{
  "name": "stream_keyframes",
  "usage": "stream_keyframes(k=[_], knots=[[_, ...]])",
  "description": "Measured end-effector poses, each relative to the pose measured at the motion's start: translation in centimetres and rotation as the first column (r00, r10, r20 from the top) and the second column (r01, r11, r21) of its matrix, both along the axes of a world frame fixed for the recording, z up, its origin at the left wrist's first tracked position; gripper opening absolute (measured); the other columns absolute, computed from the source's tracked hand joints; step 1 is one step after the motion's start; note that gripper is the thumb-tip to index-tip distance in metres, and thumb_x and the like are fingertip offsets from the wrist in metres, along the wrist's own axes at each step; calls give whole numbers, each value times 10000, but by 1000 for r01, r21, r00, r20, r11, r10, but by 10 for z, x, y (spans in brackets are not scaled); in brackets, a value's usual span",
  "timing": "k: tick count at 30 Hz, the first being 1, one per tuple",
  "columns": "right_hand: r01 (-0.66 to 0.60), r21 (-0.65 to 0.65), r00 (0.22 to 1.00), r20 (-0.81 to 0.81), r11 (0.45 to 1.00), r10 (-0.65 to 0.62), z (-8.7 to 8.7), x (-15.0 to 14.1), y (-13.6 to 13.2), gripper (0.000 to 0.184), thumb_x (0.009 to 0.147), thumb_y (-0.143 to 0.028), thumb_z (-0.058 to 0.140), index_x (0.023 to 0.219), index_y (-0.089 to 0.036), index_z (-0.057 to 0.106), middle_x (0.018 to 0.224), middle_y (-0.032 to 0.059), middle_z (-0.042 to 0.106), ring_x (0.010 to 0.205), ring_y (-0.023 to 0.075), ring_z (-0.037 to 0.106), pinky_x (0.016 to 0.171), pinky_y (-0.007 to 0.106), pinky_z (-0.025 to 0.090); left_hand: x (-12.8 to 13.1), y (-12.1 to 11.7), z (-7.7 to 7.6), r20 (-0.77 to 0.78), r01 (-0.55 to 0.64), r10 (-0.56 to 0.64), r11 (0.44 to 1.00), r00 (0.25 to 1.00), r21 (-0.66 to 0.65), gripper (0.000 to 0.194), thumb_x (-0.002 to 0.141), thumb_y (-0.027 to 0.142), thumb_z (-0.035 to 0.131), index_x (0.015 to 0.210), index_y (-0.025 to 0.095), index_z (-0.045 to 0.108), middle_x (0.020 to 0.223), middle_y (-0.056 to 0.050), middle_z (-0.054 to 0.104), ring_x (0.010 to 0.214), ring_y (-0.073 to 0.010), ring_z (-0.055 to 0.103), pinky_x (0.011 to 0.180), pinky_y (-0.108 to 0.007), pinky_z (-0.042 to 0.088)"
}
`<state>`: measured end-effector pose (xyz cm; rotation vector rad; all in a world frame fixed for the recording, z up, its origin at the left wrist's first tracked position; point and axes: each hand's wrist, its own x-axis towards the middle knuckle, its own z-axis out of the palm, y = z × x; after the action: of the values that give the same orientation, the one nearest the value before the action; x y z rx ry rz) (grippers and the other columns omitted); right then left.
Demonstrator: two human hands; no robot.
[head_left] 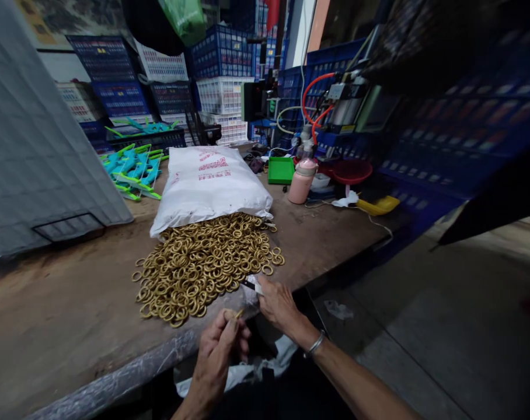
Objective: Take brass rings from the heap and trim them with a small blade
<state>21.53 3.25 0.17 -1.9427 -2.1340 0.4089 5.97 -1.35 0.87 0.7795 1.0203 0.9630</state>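
A heap of brass-coloured rings lies on the brown table, spilling from the mouth of a white sack with red print. My left hand is closed in front of the heap, a brass-coloured ring pinched between thumb and fingers, only its edge showing. Just to the right, my right hand grips a small tool with a dark, thin tip and a pale part, pointing left toward the rings. It looks like a small knife, though its exact kind is unclear. A metal bracelet circles my right wrist.
Clear wrap covers the table's front edge. Behind stand a pink bottle, a green tray, a red dish and a yellow scoop. Turquoise and green plastic parts lie left of the sack. Stacked crates fill the back.
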Motion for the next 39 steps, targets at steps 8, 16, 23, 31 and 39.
stream_keyframes(k=[8,16,23,31,39], knots=[[328,46,941,74,943,-331,-6,27,27,192,829,-294,439,979,-178,470,848,87,636,731,206,592,575,267,271,-2,8,-4,199,-73,97,989,975,-126,266,648,377,668,702,135,570,727,-61,638,556,-129,561,385,-195,405],[270,62,960,60,961,-274,-11,24,25,167,825,-204,391,966,-180,478,845,75,622,734,188,578,600,266,288,-6,11,-3,403,64,69,949,913,-307,238,650,321,661,587,131,532,639,-23,584,522,-95,518,400,-179,377],[-65,120,955,-280,991,96,-10,-5,-1,225,707,-88,402,900,-186,465,773,21,579,688,145,527,621,233,313,1,12,-7,89,-92,100,992,991,-90,278,688,411,623,789,168,535,598,35,528,444,-70,447,344,-153,308],[-149,38,766,-627,988,140,3,-46,-13,51,801,-196,395,778,-202,440,681,-25,499,632,113,471,592,212,335,-14,15,-11,-194,-117,153,976,969,185,260,738,402,562,659,155,546,530,48,425,465,-68,366,454,-178,311],[-166,-220,669,-741,961,-54,8,-50,-5,222,826,-313,401,655,-177,444,542,-54,431,530,86,415,517,196,328,-18,15,-17,-357,-70,239,902,903,426,189,748,331,557,670,178,637,625,-9,578,626,-151,499,632,-238,390]])
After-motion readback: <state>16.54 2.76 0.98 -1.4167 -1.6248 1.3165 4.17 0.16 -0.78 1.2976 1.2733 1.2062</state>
